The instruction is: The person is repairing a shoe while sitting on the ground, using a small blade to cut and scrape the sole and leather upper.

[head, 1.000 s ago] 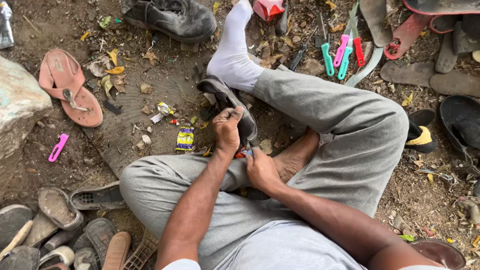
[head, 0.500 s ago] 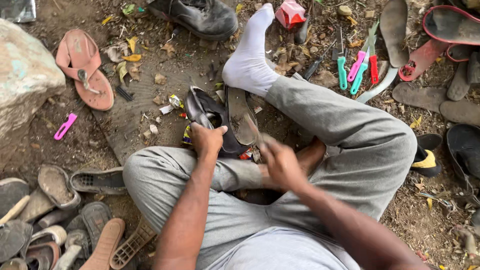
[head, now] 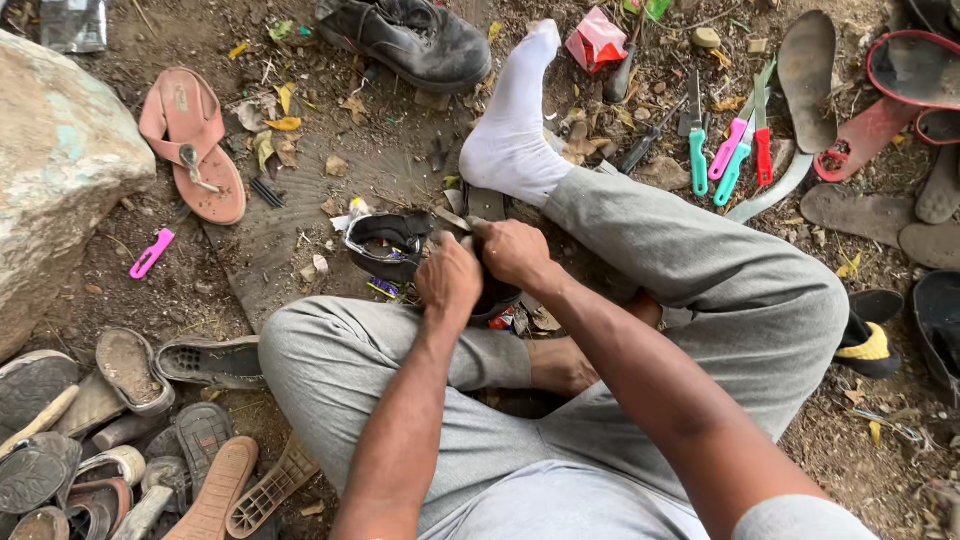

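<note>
Two hands on one black shoe [head: 392,245], which sits on a wooden board [head: 270,250] betw. the knees. L hand [head: 449,283] clamps its edge; R hand [head: 512,252] pinches beside it. Prob. mid-repair; next needs firm grip.

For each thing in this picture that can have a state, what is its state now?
Black shoe: on its side, opening toward the camera, held.
Left hand: closed on the shoe.
Right hand: closed on the shoe.
Pink sandal: sole down, untouched.
Black boot: upright on the ground.
</note>
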